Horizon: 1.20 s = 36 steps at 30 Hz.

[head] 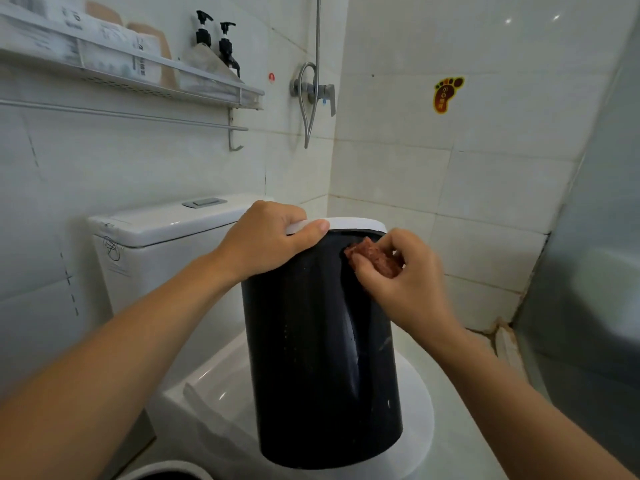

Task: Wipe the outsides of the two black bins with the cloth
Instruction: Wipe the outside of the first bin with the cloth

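Black cylindrical bin (322, 358), white rim in left hand's (266, 237) grip, crumpled reddish cloth (375, 258) in right-hand (401, 282) pinch.

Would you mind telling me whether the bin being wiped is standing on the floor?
No, the black bin stands on the closed toilet lid, with the left hand gripping its white rim.
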Each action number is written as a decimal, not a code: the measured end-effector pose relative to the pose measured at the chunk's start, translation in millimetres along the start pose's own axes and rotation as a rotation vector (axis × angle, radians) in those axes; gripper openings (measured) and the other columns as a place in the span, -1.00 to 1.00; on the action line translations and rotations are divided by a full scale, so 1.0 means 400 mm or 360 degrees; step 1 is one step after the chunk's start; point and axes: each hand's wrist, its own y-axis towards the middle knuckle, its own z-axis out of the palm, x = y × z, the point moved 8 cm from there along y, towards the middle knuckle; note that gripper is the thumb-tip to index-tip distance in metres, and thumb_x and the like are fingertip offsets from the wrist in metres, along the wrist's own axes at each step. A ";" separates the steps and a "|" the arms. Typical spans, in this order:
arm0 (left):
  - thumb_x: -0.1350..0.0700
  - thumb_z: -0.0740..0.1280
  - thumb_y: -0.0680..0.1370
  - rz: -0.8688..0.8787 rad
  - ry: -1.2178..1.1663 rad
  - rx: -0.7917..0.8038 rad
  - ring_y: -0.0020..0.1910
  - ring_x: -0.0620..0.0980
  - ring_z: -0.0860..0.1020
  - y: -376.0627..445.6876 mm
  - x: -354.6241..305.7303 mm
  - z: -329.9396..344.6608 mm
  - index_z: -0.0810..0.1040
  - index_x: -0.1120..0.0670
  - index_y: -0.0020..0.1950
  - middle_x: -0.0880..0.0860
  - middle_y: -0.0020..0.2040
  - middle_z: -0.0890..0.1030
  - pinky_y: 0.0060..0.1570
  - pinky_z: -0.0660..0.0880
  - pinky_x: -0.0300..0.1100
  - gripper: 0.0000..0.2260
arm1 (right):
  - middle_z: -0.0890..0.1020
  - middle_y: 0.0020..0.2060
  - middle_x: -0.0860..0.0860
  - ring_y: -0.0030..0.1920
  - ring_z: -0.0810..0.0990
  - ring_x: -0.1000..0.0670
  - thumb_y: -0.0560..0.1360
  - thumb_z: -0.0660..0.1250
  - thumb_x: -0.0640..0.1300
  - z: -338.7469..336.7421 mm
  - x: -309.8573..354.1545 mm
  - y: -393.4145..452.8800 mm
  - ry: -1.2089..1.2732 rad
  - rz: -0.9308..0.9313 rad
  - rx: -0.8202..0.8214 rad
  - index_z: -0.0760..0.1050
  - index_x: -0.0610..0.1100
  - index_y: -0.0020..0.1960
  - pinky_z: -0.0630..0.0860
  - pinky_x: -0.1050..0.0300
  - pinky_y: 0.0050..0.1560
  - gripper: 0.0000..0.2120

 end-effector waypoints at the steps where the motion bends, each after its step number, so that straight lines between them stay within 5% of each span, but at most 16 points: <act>1: -0.33 0.24 0.52 -0.0018 -0.0001 0.0065 -0.48 -0.11 0.25 0.004 0.002 0.003 0.25 0.02 -0.45 -0.08 -0.50 0.26 -0.39 0.23 -0.19 -0.47 | 0.53 -0.29 0.14 -0.25 0.51 0.06 0.45 0.52 0.03 -0.003 -0.004 -0.011 0.0004 -0.0008 -0.0013 0.45 0.01 -0.22 0.38 0.26 -0.28 -0.74; 7: -0.31 0.18 0.56 -0.0089 0.0074 0.0486 -0.47 -0.14 0.29 0.019 0.004 0.000 0.29 0.03 -0.40 -0.10 -0.48 0.30 -0.40 0.24 -0.30 -0.50 | 0.51 -0.30 0.13 -0.25 0.50 0.02 0.45 0.52 0.01 0.006 -0.011 -0.097 0.0038 -0.0102 0.0050 0.44 0.00 -0.22 0.40 0.26 -0.28 -0.74; 12: -0.23 0.14 0.62 -0.0061 0.0177 0.0436 -0.40 -0.12 0.36 0.027 -0.018 0.008 0.32 -0.01 -0.35 -0.11 -0.43 0.40 -0.30 0.30 -0.13 -0.57 | 0.58 -0.22 0.11 -0.19 0.54 0.11 0.46 0.53 0.00 0.010 -0.019 -0.088 0.0018 0.0008 0.0087 0.56 -0.02 -0.14 0.44 0.22 -0.19 -0.83; 19: -0.20 0.15 0.66 -0.0115 0.0294 0.0360 -0.36 -0.01 0.37 0.040 -0.016 0.016 0.31 0.06 -0.32 -0.01 -0.38 0.41 -0.31 0.30 -0.06 -0.55 | 0.63 0.10 -0.03 0.06 0.55 -0.07 0.53 0.49 -0.01 0.062 0.145 -0.083 -0.0126 -0.0736 0.0189 0.69 -0.09 0.15 0.47 0.12 0.13 -0.76; 24: -0.18 0.15 0.67 -0.0176 0.0330 0.0354 -0.36 0.00 0.38 0.043 -0.008 0.014 0.32 0.05 -0.33 -0.02 -0.38 0.43 -0.35 0.28 -0.08 -0.55 | 0.63 0.13 -0.02 0.01 0.48 -0.13 0.57 0.45 -0.04 0.118 0.163 -0.102 -0.0319 -0.0940 0.0449 0.69 -0.07 0.15 0.47 -0.02 0.08 -0.81; 28: -0.17 0.14 0.68 -0.0281 0.0340 0.0354 -0.36 -0.01 0.37 0.039 0.026 -0.001 0.32 0.07 -0.29 0.01 -0.34 0.42 -0.34 0.26 -0.10 -0.56 | 0.59 0.14 0.08 -0.01 0.41 -0.03 0.65 0.36 0.01 0.114 0.134 -0.202 -0.0270 -0.1033 0.0695 0.67 0.02 0.14 0.45 0.06 0.03 -0.85; 36: -0.15 0.13 0.68 -0.0392 0.0290 0.0319 -0.36 0.00 0.36 0.030 0.045 -0.002 0.30 0.06 -0.32 -0.01 -0.36 0.40 -0.33 0.26 -0.09 -0.56 | 0.56 -0.01 0.24 0.00 0.51 0.09 0.59 0.39 0.05 0.039 0.035 -0.276 -0.0286 -0.0648 0.0965 0.68 0.16 0.05 0.53 0.17 -0.04 -0.90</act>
